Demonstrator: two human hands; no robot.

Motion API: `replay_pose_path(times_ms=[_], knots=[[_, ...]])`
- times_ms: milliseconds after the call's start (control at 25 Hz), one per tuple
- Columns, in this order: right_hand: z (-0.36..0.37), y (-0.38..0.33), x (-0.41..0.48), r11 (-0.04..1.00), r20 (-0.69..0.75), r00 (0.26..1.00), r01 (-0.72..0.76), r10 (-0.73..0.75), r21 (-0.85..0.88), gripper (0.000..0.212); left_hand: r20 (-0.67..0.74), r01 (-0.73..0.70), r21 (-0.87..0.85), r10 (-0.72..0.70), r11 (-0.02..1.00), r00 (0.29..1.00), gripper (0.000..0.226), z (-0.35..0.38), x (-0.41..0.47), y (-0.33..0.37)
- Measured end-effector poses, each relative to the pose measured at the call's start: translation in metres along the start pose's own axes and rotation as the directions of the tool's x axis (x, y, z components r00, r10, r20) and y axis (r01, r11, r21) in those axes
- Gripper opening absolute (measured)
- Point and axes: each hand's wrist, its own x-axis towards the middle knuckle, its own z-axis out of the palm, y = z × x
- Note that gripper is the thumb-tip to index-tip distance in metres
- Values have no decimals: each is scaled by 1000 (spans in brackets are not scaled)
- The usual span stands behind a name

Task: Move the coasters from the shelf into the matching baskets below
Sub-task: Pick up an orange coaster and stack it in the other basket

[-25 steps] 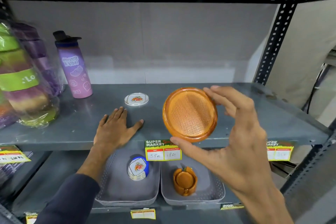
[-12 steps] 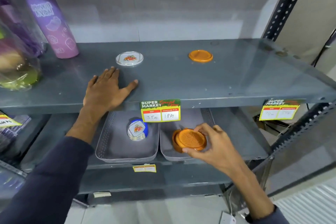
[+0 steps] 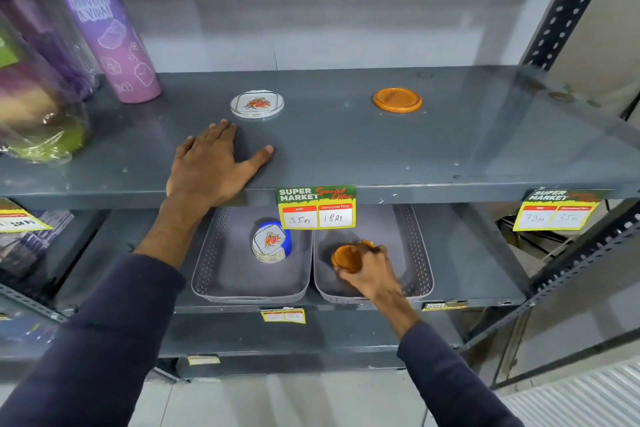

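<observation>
Shelf (image 3: 346,149): painted grey metal with a dull sheen, scuffed and spotted at far right. Upright (image 3: 568,7): perforated dark metal. 2 baskets (image 3: 221,260) (image 3: 420,253): grey plastic, matt, perforated walls. Orange coaster (image 3: 397,99): smooth plastic, slight gloss. White coaster (image 3: 256,103): glossy, printed, with a metallic-looking rim line. Bottle (image 3: 107,35): purple, satin, printed. Price tag (image 3: 316,206): glossy printed paper. Far-left goods (image 3: 31,94): clear shiny plastic wrap. Sleeves (image 3: 86,350): dark matt cloth.

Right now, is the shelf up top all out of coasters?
No, a white flowered coaster and an orange coaster lie flat on the upper shelf, apart from each other.
</observation>
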Motion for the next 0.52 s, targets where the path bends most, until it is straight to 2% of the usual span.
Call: replay_pose_path(times_ms=[200, 520], knots=[[8, 7, 9, 998, -17, 999, -44, 43, -49, 67, -5, 4, -6, -4, 1000, 1000, 99, 2, 2, -2], [15, 10, 7, 995, -40, 999, -40, 36, -89, 70, -19, 0, 3, 0, 1000, 1000, 99, 2, 2, -3]])
